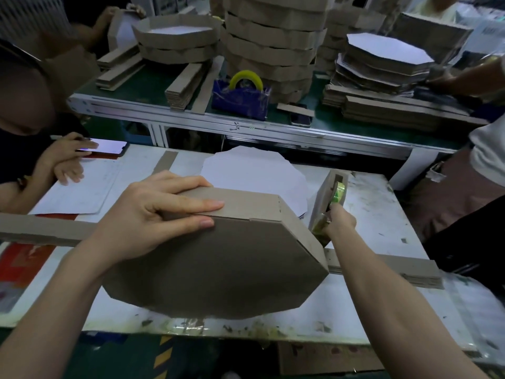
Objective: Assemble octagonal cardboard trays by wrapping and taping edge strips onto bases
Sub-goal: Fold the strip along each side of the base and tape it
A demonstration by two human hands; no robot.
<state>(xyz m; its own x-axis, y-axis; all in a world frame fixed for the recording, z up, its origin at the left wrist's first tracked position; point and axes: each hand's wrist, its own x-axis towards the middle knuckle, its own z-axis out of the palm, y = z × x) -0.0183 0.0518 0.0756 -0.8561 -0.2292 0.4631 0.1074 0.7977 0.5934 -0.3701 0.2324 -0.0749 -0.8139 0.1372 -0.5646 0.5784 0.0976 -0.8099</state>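
Observation:
A brown octagonal cardboard base (232, 266) is tilted up on the white table (382, 214), its underside facing me. A brown edge strip (246, 202) is wrapped along its top and right sides, and the strip's loose ends (41, 231) run out left and right across the table. My left hand (153, 214) presses the strip against the base's upper left edge, with the thumb behind and the fingers laid flat. My right hand (338, 222) pinches the tape end at a cardboard-covered tape dispenser (332, 198) just right of the tray.
A white octagonal sheet (254, 170) lies behind the tray. Another person's hands (68, 160) and a phone (109, 146) are at the left. On the green bench behind stand stacked trays (270, 45), strip bundles (185, 86), a blue tape dispenser (240, 97) and octagon stacks (382, 64).

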